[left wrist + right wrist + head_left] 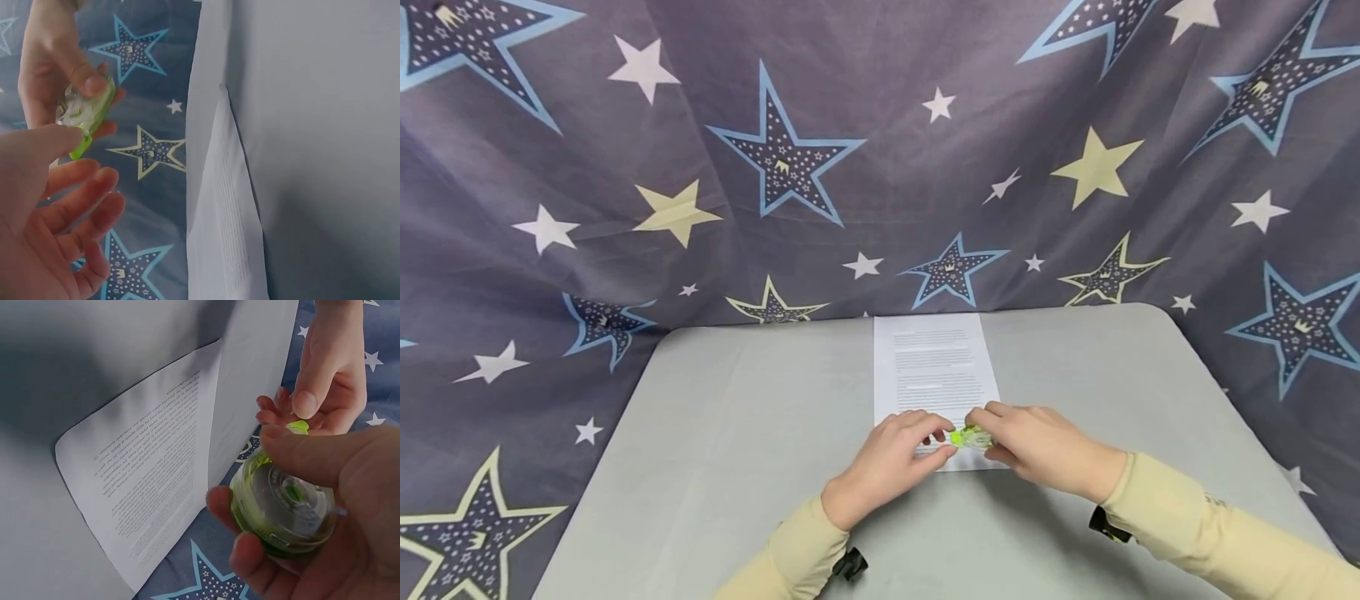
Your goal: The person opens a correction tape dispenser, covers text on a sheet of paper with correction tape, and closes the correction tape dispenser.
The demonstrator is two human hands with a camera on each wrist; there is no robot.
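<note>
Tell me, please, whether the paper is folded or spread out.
Spread out: the paper lies open on the table, its printed lines facing up and no fold showing.

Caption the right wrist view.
Right hand holds a green correction tape, left hand at its tip, near a printed sheet.

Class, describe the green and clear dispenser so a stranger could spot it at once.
On the grey table lies a white printed sheet. At its near end, the right hand holds a rounded dispenser. Its bright green and see-through plastic sets it apart from the white sheet.
</note>
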